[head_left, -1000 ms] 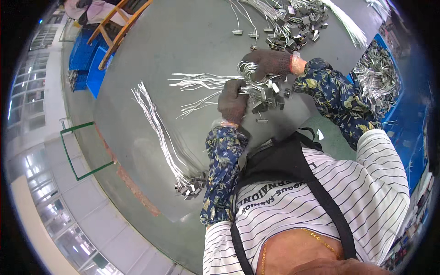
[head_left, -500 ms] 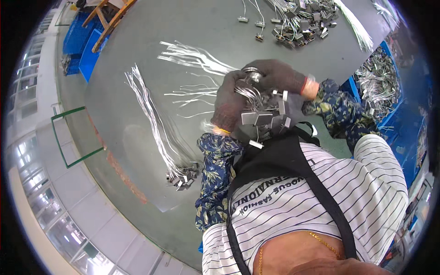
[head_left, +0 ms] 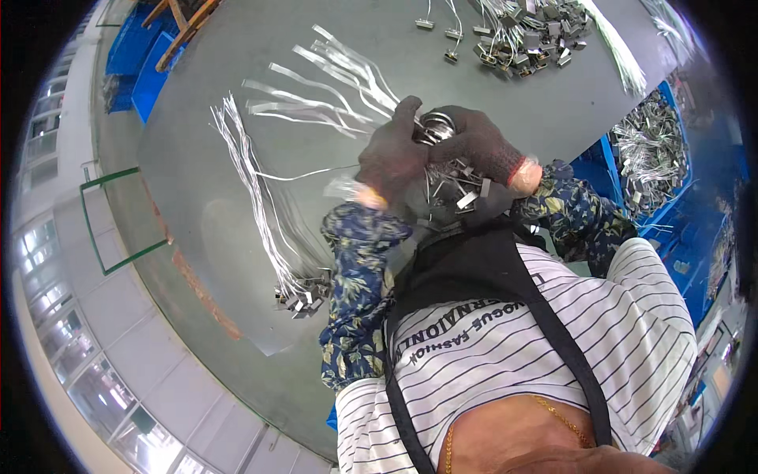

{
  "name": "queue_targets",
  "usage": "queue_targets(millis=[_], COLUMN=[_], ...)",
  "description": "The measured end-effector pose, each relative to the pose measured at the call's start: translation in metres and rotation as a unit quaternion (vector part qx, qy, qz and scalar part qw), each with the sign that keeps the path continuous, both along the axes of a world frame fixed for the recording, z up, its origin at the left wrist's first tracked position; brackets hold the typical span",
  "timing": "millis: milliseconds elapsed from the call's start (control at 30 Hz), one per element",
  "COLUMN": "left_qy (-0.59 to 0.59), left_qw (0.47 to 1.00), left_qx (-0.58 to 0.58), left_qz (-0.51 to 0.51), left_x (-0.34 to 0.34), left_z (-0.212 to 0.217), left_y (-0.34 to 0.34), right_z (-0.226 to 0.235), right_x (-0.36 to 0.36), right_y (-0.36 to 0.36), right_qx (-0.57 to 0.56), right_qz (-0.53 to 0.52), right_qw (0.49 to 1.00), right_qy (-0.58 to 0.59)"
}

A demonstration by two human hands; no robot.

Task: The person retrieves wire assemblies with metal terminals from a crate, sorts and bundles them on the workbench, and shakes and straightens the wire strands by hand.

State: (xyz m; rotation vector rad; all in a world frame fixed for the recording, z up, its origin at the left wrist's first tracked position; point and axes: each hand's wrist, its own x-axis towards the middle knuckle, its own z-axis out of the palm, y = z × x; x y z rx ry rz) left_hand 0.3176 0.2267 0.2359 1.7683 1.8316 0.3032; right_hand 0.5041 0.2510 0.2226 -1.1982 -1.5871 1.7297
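My left hand (head_left: 391,158), in a dark knit glove, closes round a bundle of flat white wires (head_left: 359,73) that fans out to the far left. Small metal-cased connectors (head_left: 467,200) hang from the bundle below my hands, near the black apron. A shiny, ringed round thing (head_left: 437,126) sits between the two hands. My right hand (head_left: 479,142), gloved alike, curls its fingers against that thing. The exact grip is partly hidden. Left of my left arm, a second bundle of white wires (head_left: 257,205) lies on the table, its connectors (head_left: 302,300) at the near end.
A pile of connectors with wires (head_left: 533,39) lies at the table's far side, with a white wire bundle (head_left: 616,51) beside it. On the right stands a blue bin (head_left: 612,162) full of wired connectors. A wooden stool (head_left: 185,31) and blue crates (head_left: 130,51) stand far left.
My hands have turned the bundle, so its free wire ends point farther away and spread wider. The hanging connectors have drawn in beneath my hands. My left hand has shifted slightly left.
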Motion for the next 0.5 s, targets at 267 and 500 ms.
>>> queue_targets(millis=[267,500], left_qy=[-0.394,-0.208], left_qw=[0.876,0.913], left_qx=[0.216,0.171], left_qz=[0.176,0.308], left_x=[-0.009,0.003], left_z=[-0.005,-0.005], left_y=[-0.042,-0.063], right_z=[-0.029,-0.014], right_x=[0.02,0.001], right_y=[0.012,0.001], right_qx=[-0.118,0.174], right_qz=[-0.031,0.067], right_qw=[0.983,0.979], right_qy=[0.138,0.085])
